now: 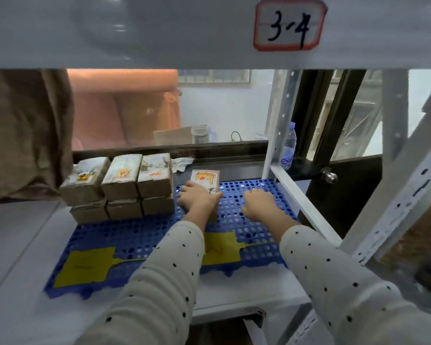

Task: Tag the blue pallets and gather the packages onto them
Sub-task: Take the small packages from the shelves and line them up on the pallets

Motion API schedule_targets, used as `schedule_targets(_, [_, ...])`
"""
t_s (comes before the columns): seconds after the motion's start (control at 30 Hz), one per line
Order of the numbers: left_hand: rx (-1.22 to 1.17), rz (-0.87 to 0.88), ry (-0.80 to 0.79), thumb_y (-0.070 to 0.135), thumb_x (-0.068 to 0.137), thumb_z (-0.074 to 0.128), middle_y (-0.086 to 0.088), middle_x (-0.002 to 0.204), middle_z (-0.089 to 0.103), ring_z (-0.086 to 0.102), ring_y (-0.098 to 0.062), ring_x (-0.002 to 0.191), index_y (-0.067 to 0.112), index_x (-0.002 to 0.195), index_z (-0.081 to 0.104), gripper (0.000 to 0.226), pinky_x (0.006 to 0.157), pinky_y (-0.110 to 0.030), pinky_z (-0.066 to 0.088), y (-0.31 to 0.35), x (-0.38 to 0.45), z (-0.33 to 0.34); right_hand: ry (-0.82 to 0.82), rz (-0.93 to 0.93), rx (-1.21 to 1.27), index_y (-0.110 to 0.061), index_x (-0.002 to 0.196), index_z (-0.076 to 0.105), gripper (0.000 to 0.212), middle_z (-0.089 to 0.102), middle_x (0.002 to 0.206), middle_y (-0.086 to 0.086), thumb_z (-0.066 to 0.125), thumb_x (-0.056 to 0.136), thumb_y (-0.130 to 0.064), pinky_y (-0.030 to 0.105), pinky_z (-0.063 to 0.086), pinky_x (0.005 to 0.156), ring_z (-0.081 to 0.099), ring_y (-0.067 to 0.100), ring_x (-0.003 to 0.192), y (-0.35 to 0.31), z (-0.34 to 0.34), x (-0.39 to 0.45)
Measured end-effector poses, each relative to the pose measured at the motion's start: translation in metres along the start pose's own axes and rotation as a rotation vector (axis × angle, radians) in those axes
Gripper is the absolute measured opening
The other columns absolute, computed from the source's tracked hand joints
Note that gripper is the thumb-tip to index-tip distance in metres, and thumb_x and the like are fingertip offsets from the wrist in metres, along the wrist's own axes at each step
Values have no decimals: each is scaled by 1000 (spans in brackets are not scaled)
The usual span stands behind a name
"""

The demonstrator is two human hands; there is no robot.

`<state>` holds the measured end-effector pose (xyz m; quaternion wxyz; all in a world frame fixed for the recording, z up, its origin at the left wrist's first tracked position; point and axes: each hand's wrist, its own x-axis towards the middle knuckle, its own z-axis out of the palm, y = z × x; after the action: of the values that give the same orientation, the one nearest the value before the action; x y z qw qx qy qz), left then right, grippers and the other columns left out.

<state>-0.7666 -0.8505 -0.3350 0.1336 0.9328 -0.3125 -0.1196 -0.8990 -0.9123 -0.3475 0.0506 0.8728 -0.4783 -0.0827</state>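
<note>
A blue perforated pallet (139, 235) lies on a white shelf. Two yellow tags rest on its front: one tag (85, 267) at the left, a second tag (222, 247) partly under my left sleeve. Several brown packages (120, 183) are stacked in two layers on the pallet's back left. My left hand (199, 200) grips a further brown package (204, 179) that stands on the pallet just right of the stack. My right hand (259, 202) hovers over or rests on the bare pallet to the right, fingers loosely bent, holding nothing.
A white shelf beam with the label "3-4" (289, 24) hangs overhead. A metal upright (276, 120) and a slanted brace (306, 207) bound the pallet's right side. A water bottle (289, 145) stands behind the upright. A brown sack (23, 135) sits at the left.
</note>
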Motion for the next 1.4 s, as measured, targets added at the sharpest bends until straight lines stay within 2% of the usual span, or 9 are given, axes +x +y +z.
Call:
schedule_targets(0.33, [99,-78,-64,74,75,55,-20,140,38,45,-32,124,-1,143,21,107,89,-39,46,13,38,9,-83,-40,-28,-10,117,51,28,56,113,10,40,100,-29,39,42,88,54,28,103,-3,7,43])
schedule_targets(0.43, [122,-95,-91,73,77,53,-21,141,36,44,-33,125,-1,144,19,105,90,-40,44,21,45,8,-117,-54,-36,-10,116,53,27,56,100,8,41,99,-28,36,41,77,54,26,90,-1,7,54])
schedule_targets(0.53, [147,-82,-87,75,77,52,-20,140,36,44,-33,124,-1,143,20,106,87,-40,45,25,46,7,-112,-72,-48,-10,117,53,28,60,109,8,40,98,-26,34,40,75,57,25,97,4,6,61])
schedule_targets(0.63, [156,-82,-93,79,75,48,-18,143,32,42,-33,126,-2,145,17,112,91,-40,44,25,44,8,-106,-92,-69,-12,109,53,21,61,116,8,40,98,-24,34,40,78,57,22,90,10,1,65])
schedule_targets(0.73, [125,-100,-65,80,75,47,-19,151,23,35,-34,134,-4,149,6,119,102,-43,39,29,42,4,-77,-115,-49,-11,124,50,33,55,127,11,40,98,-31,35,42,87,54,27,113,16,-10,72])
schedule_targets(0.8, [137,-58,-4,78,78,45,-19,153,22,31,-33,137,-3,150,5,115,107,-42,34,33,41,0,-45,-124,-27,-11,133,44,42,51,134,11,42,98,-34,39,42,95,50,29,122,18,-18,75])
schedule_targets(0.93, [200,30,114,68,86,44,-17,150,28,30,-31,137,-1,149,12,99,108,-40,28,38,31,-3,16,-132,18,-11,133,42,40,51,133,11,43,98,-31,39,42,96,50,29,121,20,-25,74])
schedule_targets(1.1, [296,120,158,58,94,39,-15,154,22,20,-30,142,2,151,8,86,113,-40,22,29,8,3,87,-124,44,-12,133,39,41,47,133,13,46,98,-31,38,41,94,48,29,121,22,-22,59])
schedule_targets(1.4, [415,238,203,52,97,39,-14,156,18,17,-29,144,6,153,6,80,117,-40,18,5,-59,-18,166,-111,80,-11,142,33,57,42,140,15,49,96,-42,40,38,101,43,31,128,28,-43,-8])
